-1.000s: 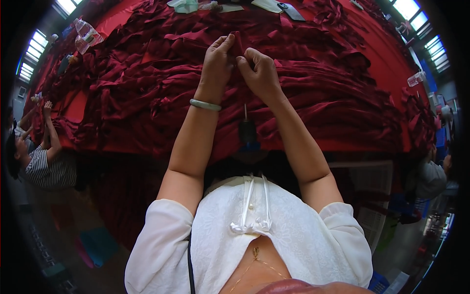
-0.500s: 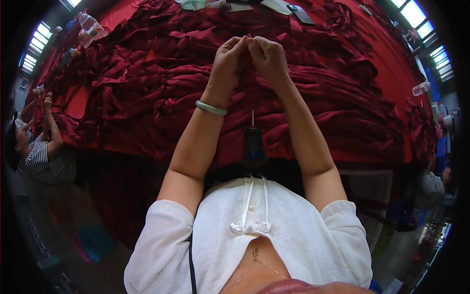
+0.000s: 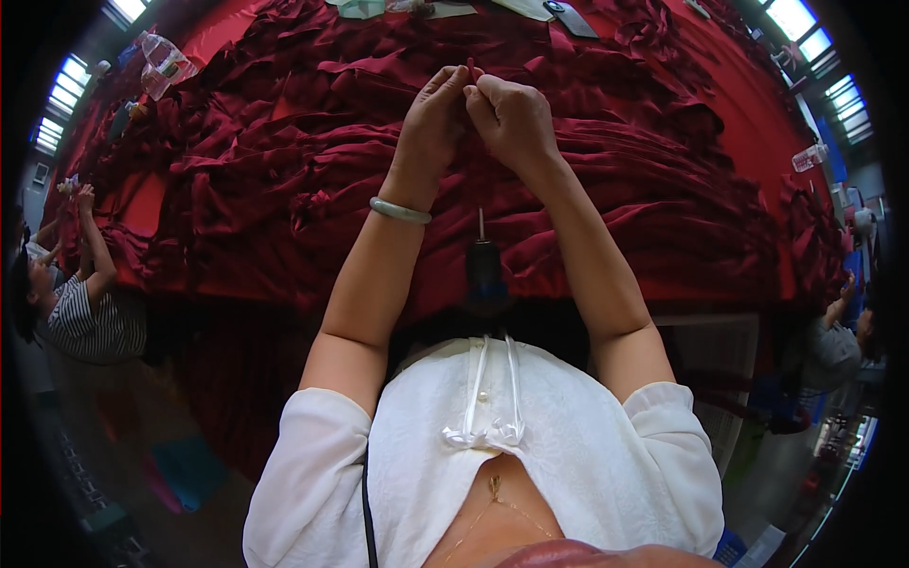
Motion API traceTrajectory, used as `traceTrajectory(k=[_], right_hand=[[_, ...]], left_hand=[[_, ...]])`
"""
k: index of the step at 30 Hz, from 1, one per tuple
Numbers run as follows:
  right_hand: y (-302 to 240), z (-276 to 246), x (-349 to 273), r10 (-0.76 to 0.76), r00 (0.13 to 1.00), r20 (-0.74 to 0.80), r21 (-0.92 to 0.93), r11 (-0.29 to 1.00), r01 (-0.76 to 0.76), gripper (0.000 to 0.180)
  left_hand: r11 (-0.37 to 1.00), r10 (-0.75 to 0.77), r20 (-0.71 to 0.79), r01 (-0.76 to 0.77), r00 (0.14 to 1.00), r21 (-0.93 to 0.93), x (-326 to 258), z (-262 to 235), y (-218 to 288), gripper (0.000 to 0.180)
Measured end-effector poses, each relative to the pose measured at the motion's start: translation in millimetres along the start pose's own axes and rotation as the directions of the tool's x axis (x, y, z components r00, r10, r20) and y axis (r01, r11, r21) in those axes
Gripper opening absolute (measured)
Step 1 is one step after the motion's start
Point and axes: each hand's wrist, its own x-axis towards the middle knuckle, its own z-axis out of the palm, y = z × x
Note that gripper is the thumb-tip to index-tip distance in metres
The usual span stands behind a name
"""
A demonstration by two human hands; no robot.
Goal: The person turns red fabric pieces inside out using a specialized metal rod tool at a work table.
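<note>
Both of my hands meet over a heap of dark red cloth spread on the table. My left hand pinches a small dark red piece of cloth, whose tip shows above the fingertips. Closed beside it, my right hand has its fingers curled in against the same piece. Most of that piece is hidden by the fingers. Below the wrists, at the near table edge, stands a black tool with a thin metal shaft; neither hand touches it.
Clear plastic bottles stand at the far left and the right. A phone lies at the far edge. One person works at the left, another at the right. A white crate is below the table at right.
My hands have shifted slightly, the right hand turning so its knuckles show more. A tip of the dark red piece now stands out above the left fingertips.
</note>
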Motion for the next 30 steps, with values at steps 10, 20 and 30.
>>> traceTrajectory(k=[10, 20, 30], right_hand=[[28, 4, 70, 0.008, 0.998, -0.062, -0.036, 0.999, -0.010, 0.029], [170, -112, 233, -0.285, 0.756, -0.589, -0.641, 0.734, -0.223, 0.029], [260, -274, 37, 0.332, 0.531, -0.779, -0.367, 0.445, -0.817, 0.037]], left_hand=[[0.993, 0.107, -0.059, -0.103, 0.993, 0.061, 50, 9, 24, 0.009], [0.312, 0.067, 0.396, -0.397, 0.916, 0.864, 77, 55, 82, 0.033], [-0.095, -0.098, 0.417, -0.425, 0.904, 0.900, 38, -15, 80, 0.023]])
